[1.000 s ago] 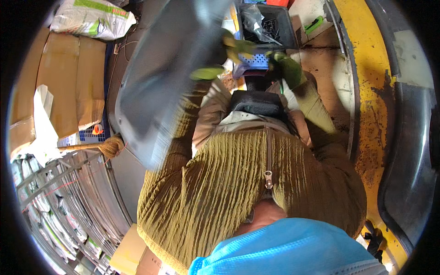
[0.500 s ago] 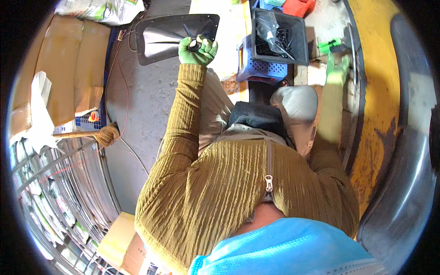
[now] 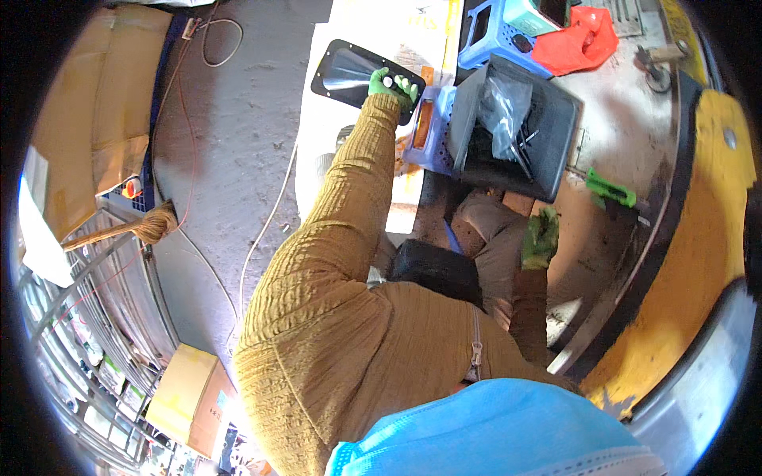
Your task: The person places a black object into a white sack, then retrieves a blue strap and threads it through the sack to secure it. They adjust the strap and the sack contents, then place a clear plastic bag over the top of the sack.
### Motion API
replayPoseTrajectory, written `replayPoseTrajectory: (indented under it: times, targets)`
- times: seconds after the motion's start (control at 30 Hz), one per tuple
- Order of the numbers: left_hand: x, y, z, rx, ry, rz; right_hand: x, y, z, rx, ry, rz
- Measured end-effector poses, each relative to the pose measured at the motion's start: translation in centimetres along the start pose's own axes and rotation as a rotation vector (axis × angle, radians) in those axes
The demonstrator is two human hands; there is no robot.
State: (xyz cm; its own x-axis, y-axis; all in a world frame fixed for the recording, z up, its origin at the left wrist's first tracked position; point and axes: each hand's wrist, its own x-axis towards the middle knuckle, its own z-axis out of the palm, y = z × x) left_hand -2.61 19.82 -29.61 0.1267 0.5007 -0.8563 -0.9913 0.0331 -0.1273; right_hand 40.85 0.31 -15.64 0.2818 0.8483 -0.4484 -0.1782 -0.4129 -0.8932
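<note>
My left hand [image 3: 394, 86], in a green glove, is closed at the right part of a black panel [image 3: 349, 73] with rounded corners and small holes along its edge. A small dark thing with a pale round end shows in the fist; I cannot make out what it is. My right hand [image 3: 540, 238], in a green glove and partly shaded, is beside my knee below a black bin [image 3: 548, 170]. Its fingers are curled together, and anything inside is hidden. The bin holds a clear plastic bag [image 3: 505, 115] and dark thin pieces. A bright green tool [image 3: 609, 189] lies to its right.
A blue-violet plastic stool [image 3: 432, 131] stands left of the bin. Behind it are a blue crate [image 3: 484, 36] and a red bag [image 3: 583, 40]. A yellow machine edge [image 3: 690, 238] runs along the right. Cables [image 3: 262, 230], a broom [image 3: 155, 226] and cardboard [image 3: 103, 119] are at left.
The black panel and my left hand have moved right, over the white sheet beside the stool. My right hand has drawn back from the green tool toward my knee. The view has shifted.
</note>
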Motion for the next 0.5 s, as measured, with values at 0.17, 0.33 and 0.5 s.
replayPoseTrajectory:
  times: [0.17, 0.33, 0.5]
  targets:
    - [6.5, 1.0, -2.1, -0.220, -0.045, -0.003, -1.4, -2.3, 2.4, -0.846, 0.130, -0.281]
    - [11.5, 4.0, 0.3, -0.173, -0.182, 0.054, -2.1, -5.2, 6.5, -0.647, 0.073, -0.348]
    - [14.0, 5.5, 2.2, -0.077, -0.189, 0.011, -3.1, -5.2, 7.1, -0.890, 0.100, -0.449]
